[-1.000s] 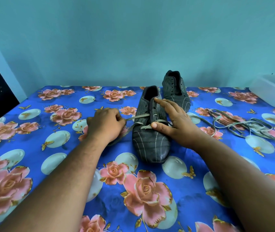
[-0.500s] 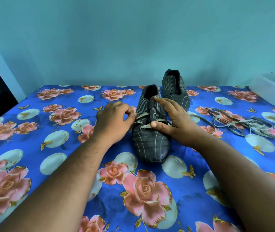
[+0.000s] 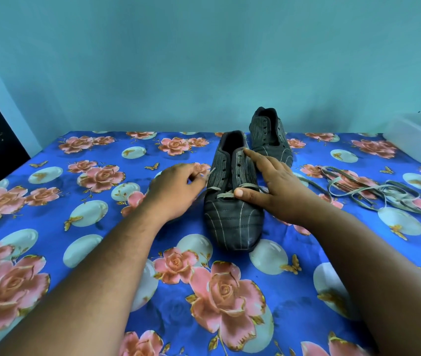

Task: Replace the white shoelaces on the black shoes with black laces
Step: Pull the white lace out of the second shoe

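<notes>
Mid-table on the floral cloth (image 3: 50, 253), the left hand (image 3: 176, 194) pinches a white lace (image 3: 210, 173) end; the right hand (image 3: 278, 191), fingers spread, presses the near black shoe (image 3: 232, 222).

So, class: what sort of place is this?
Probably a room at home, not a workshop: a floral cloth covers the surface, against a plain teal wall, with a plastic tub alongside.

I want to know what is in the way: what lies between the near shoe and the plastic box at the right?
In the head view, the right hand rests on the near shoe; beyond it, loose white laces lie on the flowered cloth before the plastic box.
</notes>
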Tool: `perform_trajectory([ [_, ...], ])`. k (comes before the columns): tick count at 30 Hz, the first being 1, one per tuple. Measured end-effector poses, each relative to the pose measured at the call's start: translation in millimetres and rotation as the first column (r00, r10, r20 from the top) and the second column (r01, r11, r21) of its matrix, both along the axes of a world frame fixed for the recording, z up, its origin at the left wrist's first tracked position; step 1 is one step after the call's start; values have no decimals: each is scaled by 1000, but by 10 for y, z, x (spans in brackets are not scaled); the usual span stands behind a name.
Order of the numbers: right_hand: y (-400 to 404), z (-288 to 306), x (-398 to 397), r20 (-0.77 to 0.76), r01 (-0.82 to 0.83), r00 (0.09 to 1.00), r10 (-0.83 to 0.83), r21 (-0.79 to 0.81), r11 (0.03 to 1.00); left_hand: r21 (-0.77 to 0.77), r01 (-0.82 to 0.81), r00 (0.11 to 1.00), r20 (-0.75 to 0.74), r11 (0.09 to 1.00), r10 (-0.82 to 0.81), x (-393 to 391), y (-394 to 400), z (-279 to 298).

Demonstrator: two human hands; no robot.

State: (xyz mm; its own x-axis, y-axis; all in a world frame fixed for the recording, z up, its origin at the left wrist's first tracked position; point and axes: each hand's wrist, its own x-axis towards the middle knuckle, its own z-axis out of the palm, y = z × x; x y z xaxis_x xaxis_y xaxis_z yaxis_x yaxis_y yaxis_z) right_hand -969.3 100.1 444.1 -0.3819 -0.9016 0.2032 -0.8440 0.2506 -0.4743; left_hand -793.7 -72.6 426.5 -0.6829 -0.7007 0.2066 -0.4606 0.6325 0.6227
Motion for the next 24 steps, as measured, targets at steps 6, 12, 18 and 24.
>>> perform_trajectory([
  [6, 85, 95, -102, 99, 44, 994, -47, 31, 999, 27, -71, 997, 8, 997, 70, 21, 22, 43],
  [12, 48, 51, -59, 301, 21, 954, -3, -56, 998, 186, 15, 992, -123, 982, 8, -55, 142, 35],
  [18, -26, -14, 17, 321, 39, 947, -10, -83, 996, 111, -55, 994, -82, 992, 65, -24, 145, 59],
  [24, -62, 52, 162, -77, -88, 995, 67, -320, 943, 45, -47, 992, -111, 998, 51, -82, 331, 109],
])
